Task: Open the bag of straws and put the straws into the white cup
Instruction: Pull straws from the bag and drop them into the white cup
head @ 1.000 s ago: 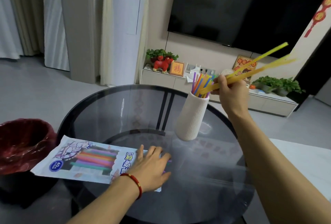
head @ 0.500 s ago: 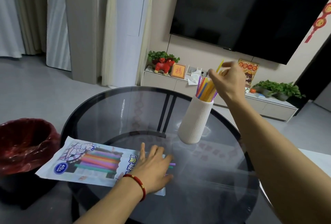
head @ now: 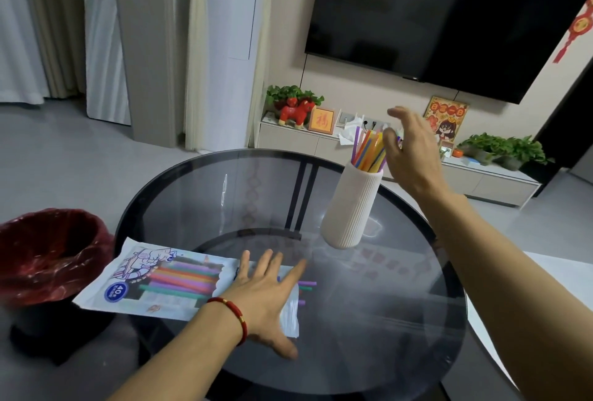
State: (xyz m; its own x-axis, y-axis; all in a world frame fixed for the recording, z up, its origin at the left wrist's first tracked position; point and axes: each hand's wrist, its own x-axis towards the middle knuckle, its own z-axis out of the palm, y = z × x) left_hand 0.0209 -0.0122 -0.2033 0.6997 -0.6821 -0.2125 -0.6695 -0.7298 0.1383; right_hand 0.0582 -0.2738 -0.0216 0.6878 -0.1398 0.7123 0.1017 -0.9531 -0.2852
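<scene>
A ribbed white cup (head: 352,208) stands on the round dark glass table (head: 369,304), and several coloured straws (head: 367,152) stick out of its top. My right hand (head: 409,150) hovers just right of those straws, fingers apart and holding nothing. The printed straw bag (head: 160,278) lies flat near the table's left front edge, its open end facing right. My left hand (head: 266,298) rests flat on that open end, fingers spread. A few purple and green straw tips (head: 306,286) poke out of the bag past my fingers.
A bin lined with a red bag (head: 48,259) stands on the floor left of the table. Behind the table runs a low white cabinet (head: 465,182) with plants and ornaments, under a wall-mounted TV (head: 449,12). A white surface (head: 552,272) lies at the right.
My right hand lowered a bunch of yellow straws into the cup, let go, and now hangs open beside it. My left hand stayed flat on the bag.
</scene>
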